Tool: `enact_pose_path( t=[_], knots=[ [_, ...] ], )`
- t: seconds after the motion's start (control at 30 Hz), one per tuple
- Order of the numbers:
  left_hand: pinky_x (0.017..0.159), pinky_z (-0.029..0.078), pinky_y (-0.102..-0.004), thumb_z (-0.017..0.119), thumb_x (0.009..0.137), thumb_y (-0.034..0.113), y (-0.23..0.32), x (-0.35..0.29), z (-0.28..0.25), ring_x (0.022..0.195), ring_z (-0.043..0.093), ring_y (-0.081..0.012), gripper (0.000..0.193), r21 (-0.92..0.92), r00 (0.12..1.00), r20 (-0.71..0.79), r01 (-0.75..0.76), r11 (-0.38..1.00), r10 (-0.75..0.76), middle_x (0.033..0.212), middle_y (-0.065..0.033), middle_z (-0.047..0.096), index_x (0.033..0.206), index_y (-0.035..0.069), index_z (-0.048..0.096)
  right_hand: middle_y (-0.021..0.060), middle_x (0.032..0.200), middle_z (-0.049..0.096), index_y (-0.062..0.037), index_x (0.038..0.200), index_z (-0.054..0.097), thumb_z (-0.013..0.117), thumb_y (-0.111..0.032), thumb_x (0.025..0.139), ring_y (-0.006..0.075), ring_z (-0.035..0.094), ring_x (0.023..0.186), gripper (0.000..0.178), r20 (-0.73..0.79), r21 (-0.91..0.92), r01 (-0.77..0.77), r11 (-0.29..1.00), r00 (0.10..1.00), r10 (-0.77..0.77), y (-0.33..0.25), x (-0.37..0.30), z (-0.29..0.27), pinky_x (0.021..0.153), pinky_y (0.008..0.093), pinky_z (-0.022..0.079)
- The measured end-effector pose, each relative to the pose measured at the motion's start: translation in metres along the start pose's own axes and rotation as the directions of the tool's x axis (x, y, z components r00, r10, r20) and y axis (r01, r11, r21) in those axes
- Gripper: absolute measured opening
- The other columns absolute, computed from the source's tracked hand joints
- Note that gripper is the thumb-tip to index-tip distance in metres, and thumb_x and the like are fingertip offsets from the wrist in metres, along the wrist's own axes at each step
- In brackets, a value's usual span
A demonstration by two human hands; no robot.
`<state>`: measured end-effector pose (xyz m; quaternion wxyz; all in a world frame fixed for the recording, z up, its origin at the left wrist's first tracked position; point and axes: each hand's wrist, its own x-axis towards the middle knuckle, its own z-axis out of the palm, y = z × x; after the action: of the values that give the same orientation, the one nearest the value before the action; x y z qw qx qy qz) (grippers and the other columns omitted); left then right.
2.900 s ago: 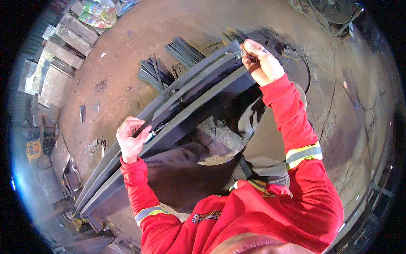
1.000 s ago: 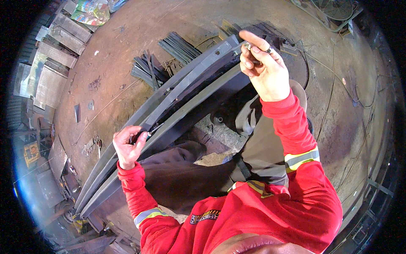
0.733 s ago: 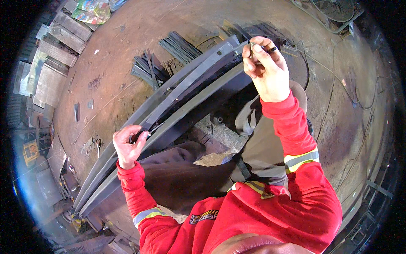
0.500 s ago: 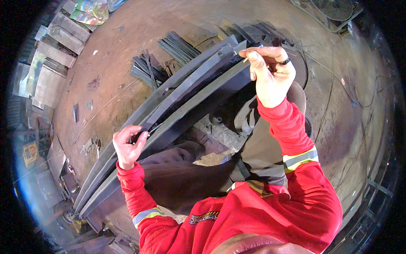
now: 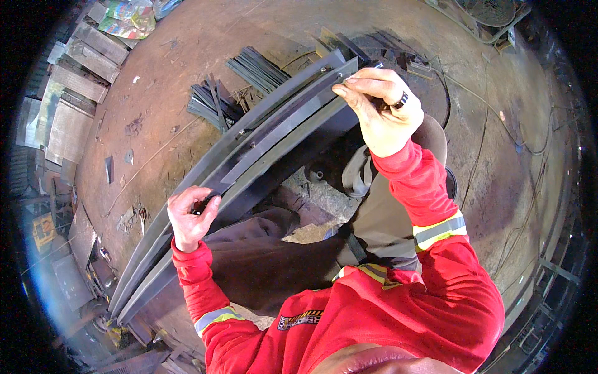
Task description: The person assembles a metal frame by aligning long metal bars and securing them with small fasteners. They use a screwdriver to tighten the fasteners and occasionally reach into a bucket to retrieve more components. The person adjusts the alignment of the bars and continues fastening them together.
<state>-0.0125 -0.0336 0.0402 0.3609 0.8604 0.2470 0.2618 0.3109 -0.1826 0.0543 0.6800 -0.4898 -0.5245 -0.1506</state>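
Note:
Long dark metal bars [image 5: 274,142] run side by side from the lower left to the upper middle, across my knees. Near their middle, my left hand [image 5: 190,218] curls with thumb and fingers around the near end of a flat metal strip [image 5: 293,118]. At the strip's far end, my right hand [image 5: 389,111], wearing a dark ring, holds thumb and forefinger pinched together close to the metal. What sits between those fingertips is too small to make out. Both arms wear red sleeves with reflective bands.
Two bundles of thin metal rods [image 5: 258,68] lie beyond the bars. Sheet-metal pieces [image 5: 71,121] line the far left, and a fan [image 5: 489,11] stands at the upper right. A cable [image 5: 473,90] crosses the floor on the right.
My right hand has shifted left and closer to the bars; a small pale stick seen at its fingertips is hidden now. My left hand has barely moved.

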Motion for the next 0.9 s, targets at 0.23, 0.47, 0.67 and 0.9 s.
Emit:
enact_pose_path(
  t=[0.23, 0.47, 0.67, 0.9],
  knots=[
    [0.046, 0.035, -0.0213, 0.073, 0.069, 0.004, 0.004, 0.001, 0.001, 0.048, 0.047, -0.0066, 0.011, 0.045, 0.999, 0.034, 0.035, 0.998, -0.037, 0.06, -0.0026, 0.059, 0.074, 0.003, 0.063, 0.0072, 0.084, 0.061, -0.0044, 0.083, 0.067, 0.079, 0.002, 0.065, 0.0141, 0.06, 0.065, 0.022, 0.132, -0.189, 0.048, 0.981, 0.991, -0.023, 0.004, 0.0, -0.005, 0.056, 0.0248, 0.049],
    [0.051, 0.037, -0.0195, 0.069, 0.076, -0.001, -0.004, -0.002, 0.009, 0.057, 0.048, -0.0034, 0.008, -0.138, 0.974, 0.028, 0.225, 0.964, -0.224, 0.063, 0.0002, 0.056, 0.08, -0.002, 0.061, 0.0019, 0.078, 0.05, -0.0044, 0.096, 0.061, 0.059, 0.002, 0.075, 0.0072, 0.042, 0.056, 0.022, 0.038, -0.042, -0.348, 0.937, 0.936, 0.35, 0.008, -0.002, -0.016, 0.05, 0.0209, 0.035],
    [0.048, 0.035, -0.0239, 0.052, 0.089, 0.016, -0.013, 0.009, 0.022, 0.054, 0.045, -0.0105, 0.022, -0.717, 0.906, 0.155, 0.378, 0.586, -0.395, 0.067, -0.0033, 0.052, 0.097, -0.004, 0.056, 0.0063, 0.082, 0.043, -0.0034, 0.11, 0.038, 0.031, 0.015, 0.077, 0.0122, 0.05, 0.063, 0.038, 0.277, 0.15, -0.64, 0.754, 0.759, 0.59, 0.031, -0.033, -0.002, 0.054, 0.0248, 0.044],
    [0.06, 0.043, -0.026, 0.054, 0.091, 0.013, -0.007, 0.024, 0.02, 0.067, 0.052, -0.0122, 0.02, -0.902, 0.915, 0.072, 0.229, 0.365, -0.397, 0.08, -0.0055, 0.058, 0.106, -0.001, 0.057, 0.0085, 0.092, 0.049, -0.0008, 0.116, 0.041, 0.039, 0.011, 0.089, 0.0188, 0.062, 0.079, 0.03, 0.508, 0.096, -0.784, 0.614, 0.569, 0.647, 0.01, -0.038, 0.016, 0.061, 0.0258, 0.052]
  ],
)
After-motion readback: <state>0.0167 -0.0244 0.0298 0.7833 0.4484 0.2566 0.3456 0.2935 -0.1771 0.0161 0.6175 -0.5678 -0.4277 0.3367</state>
